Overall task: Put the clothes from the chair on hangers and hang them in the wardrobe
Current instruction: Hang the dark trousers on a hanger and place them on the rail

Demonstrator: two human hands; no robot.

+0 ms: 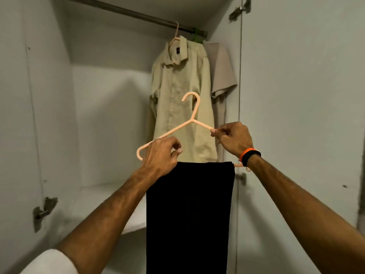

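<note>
Held up before the open wardrobe: a peach hanger with black trousers folded over its lower bar and hanging straight down in the near middle. Left hand curled around the hanger's left shoulder arm, grip closed on it; right hand pinching the right shoulder arm between thumb and fingertips, likewise closed on it. Hanger tilted, left end lower, long axis running left to right, hook pointing up and opening to the left. Rail high and far, running from upper left to right, well above the hook. Already on the rail at the far right: a beige shirt on its own peach hanger, and a taupe shirt just beside it on a green one. Free rail left of the beige shirt, nearer the left hand. Judged next: hook to be lifted up and away, over that bare stretch of rail.
</note>
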